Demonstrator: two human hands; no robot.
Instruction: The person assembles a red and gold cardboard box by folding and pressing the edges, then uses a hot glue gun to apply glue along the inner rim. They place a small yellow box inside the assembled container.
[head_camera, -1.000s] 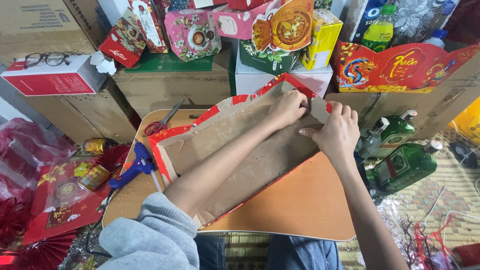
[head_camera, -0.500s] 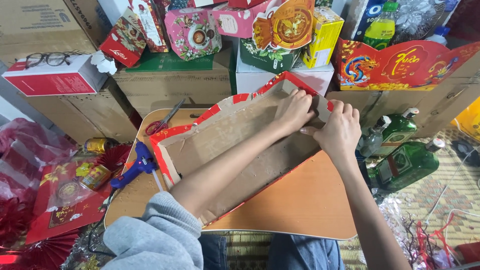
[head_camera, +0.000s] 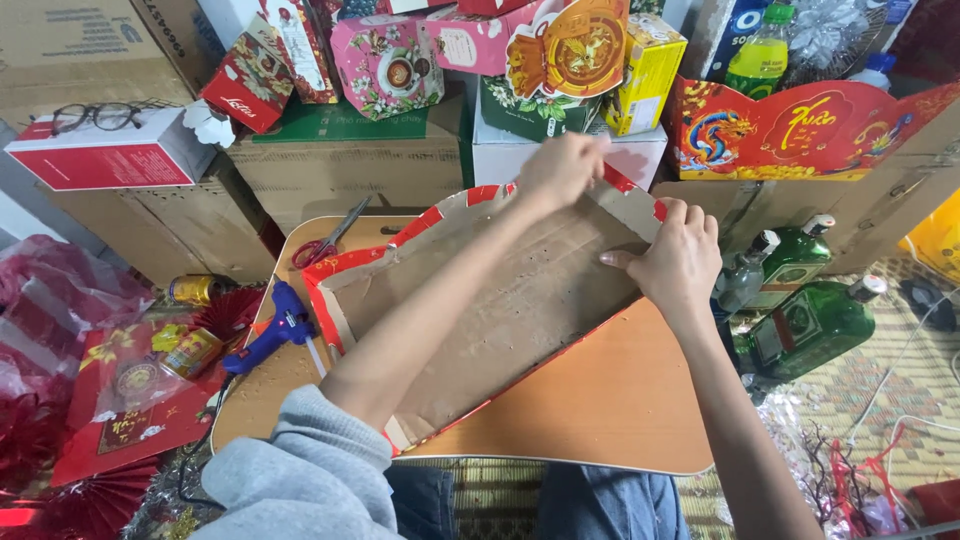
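A person in a grey sleeve (head_camera: 300, 470) sat at one small wooden table (head_camera: 610, 400), both hands working on a single flat cardboard tray (head_camera: 500, 310) with red-printed edges. The tray lay tilted across the tabletop, brown inside up, with nothing in it. The right hand (head_camera: 680, 262) pressed on the tray's far right corner, fingers together and flat against the wall flap. The left hand (head_camera: 562, 168), just beyond and left of those fingers, was curled closed on the tray's far rim, pinching the cardboard edge.

Well left of both hands lay one blue glue gun (head_camera: 268, 335) and, beyond it, one pair of red-handled scissors (head_camera: 325, 240), both on the table. Right of the right hand's fingers stood three green bottles (head_camera: 810, 325) on the floor. Two small gold tins (head_camera: 195, 320) sat on the floor at the far left.

Beyond the fingers, printed gift boxes (head_camera: 390, 65) were stacked on brown cartons (head_camera: 340, 165). One pair of glasses (head_camera: 100, 115) rested on a red-and-white box (head_camera: 110, 160).
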